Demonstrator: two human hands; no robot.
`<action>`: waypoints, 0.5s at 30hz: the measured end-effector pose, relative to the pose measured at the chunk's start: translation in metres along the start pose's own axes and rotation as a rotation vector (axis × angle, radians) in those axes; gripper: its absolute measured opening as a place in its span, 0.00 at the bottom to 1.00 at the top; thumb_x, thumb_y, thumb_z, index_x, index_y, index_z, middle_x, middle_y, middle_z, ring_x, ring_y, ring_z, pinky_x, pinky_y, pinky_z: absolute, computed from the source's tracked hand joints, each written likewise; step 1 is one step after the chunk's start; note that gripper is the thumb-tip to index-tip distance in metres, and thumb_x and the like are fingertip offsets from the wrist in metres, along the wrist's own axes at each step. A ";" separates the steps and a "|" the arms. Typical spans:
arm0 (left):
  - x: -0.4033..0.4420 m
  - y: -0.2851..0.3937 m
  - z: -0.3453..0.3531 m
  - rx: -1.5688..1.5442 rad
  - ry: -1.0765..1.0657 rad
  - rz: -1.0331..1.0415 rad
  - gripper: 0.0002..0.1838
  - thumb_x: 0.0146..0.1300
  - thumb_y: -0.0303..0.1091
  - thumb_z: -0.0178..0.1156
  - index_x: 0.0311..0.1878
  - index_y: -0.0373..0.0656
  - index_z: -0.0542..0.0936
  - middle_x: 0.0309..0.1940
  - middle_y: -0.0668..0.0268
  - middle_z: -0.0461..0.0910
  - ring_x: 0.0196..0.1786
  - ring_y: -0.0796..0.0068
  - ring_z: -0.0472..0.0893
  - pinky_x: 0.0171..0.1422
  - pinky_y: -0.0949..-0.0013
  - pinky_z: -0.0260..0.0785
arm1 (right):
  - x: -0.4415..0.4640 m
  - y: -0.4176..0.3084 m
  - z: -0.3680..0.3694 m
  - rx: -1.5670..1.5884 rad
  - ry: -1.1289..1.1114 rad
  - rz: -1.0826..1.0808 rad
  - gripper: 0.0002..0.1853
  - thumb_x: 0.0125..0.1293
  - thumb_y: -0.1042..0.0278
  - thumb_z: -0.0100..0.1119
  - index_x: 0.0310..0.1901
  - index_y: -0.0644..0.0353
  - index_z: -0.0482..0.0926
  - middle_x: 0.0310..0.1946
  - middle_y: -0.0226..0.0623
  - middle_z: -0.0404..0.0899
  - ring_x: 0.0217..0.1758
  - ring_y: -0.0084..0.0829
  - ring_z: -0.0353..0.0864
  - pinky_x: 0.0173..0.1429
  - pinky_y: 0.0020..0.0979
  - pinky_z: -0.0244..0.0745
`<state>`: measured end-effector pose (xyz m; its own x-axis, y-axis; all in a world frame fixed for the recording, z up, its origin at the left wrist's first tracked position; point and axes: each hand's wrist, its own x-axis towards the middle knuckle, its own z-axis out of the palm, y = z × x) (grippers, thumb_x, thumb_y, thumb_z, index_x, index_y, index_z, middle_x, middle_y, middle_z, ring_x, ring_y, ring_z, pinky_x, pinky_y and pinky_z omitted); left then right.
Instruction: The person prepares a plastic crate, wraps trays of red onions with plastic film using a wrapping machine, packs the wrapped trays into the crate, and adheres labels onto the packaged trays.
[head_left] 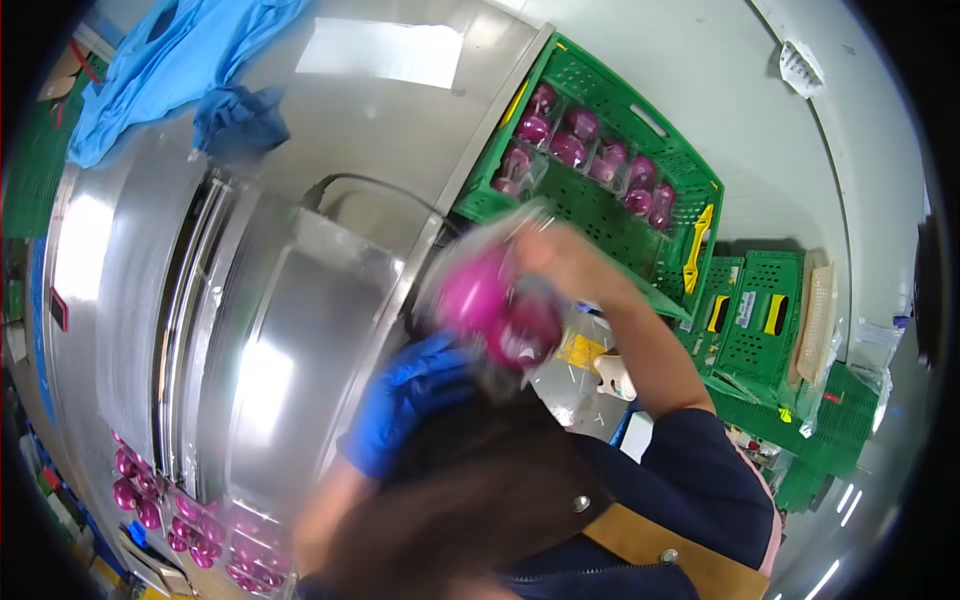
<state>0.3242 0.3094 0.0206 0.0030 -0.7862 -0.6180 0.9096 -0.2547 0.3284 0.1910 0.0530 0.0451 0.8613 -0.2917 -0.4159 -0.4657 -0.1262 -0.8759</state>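
The bare right hand [555, 255] had its fingers closed on the right side of the clear pack of purple onions [475, 295], between the metal surface [335, 305] and the green crate [590, 205]. Such a one-sided hold on slick plastic might have slipped. Blur obscured the fingertips; whether the blue-gloved left hand [415, 385], fingers partly bent, gripped the pack could not be told.

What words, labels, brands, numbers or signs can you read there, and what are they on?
None can be read.
White tag, upper right: printed marks, too small.
Label on the green crate at right: too small.
White sheet on the steel worktop: no lettering shows.
Pack of purple produce in the right hand: too blurred.
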 end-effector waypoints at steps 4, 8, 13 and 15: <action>0.020 0.018 0.005 0.242 -0.004 0.060 0.27 0.68 0.41 0.50 0.64 0.34 0.68 0.55 0.53 0.78 0.53 0.63 0.80 0.59 0.61 0.71 | 0.011 0.113 -0.103 0.661 1.021 0.209 0.31 0.73 0.40 0.39 0.57 0.62 0.73 0.44 0.32 0.78 0.45 0.29 0.76 0.48 0.34 0.72; 0.022 0.027 0.007 0.276 0.015 0.050 0.26 0.68 0.42 0.50 0.62 0.33 0.71 0.53 0.54 0.79 0.50 0.64 0.81 0.60 0.62 0.70 | 0.018 0.319 -0.186 0.581 0.932 0.348 0.38 0.68 0.33 0.44 0.57 0.67 0.70 0.44 0.39 0.77 0.43 0.38 0.80 0.47 0.41 0.76; 0.013 0.025 -0.004 0.198 0.105 0.127 0.28 0.66 0.44 0.52 0.62 0.32 0.71 0.50 0.55 0.81 0.49 0.65 0.81 0.58 0.63 0.71 | 0.057 0.391 -0.150 0.633 0.967 0.652 0.36 0.66 0.32 0.47 0.53 0.63 0.75 0.35 0.37 0.78 0.35 0.34 0.76 0.37 0.39 0.72; 0.008 0.026 -0.008 0.165 0.132 0.137 0.28 0.66 0.45 0.52 0.62 0.32 0.71 0.49 0.56 0.81 0.48 0.66 0.81 0.57 0.64 0.70 | 0.070 0.398 -0.147 0.722 0.891 0.688 0.37 0.65 0.31 0.47 0.55 0.63 0.73 0.40 0.38 0.78 0.39 0.36 0.77 0.41 0.41 0.73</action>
<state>0.3514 0.3009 0.0185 0.1856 -0.7422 -0.6440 0.8169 -0.2477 0.5208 0.0364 -0.1567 -0.2965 -0.0580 -0.6432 -0.7635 -0.2991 0.7408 -0.6014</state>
